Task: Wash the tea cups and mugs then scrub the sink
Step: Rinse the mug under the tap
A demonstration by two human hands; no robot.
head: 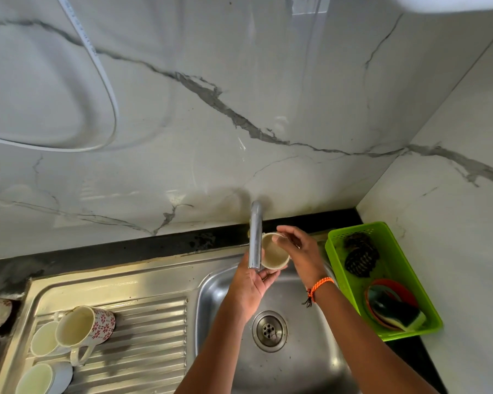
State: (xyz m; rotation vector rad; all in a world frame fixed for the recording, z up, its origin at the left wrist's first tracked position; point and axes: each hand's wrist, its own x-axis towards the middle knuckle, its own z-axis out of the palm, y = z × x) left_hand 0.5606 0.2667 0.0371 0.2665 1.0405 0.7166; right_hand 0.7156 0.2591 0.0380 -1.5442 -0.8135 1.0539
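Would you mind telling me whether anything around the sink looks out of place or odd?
Nothing looks damaged or spilled. The mugs on the drainboard lie tipped on their sides, the floral mug resting against a white cup, which suits draining.

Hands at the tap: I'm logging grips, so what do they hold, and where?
A cup: the left hand cradles its underside, the right hand has fingers at its rim.

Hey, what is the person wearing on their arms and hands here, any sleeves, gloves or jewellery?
Both forearms are bare, with no sleeves or gloves in view. The right wrist carries an orange braided thread bracelet with a dark tassel hanging from its knot. The left hand and right hand show no rings.
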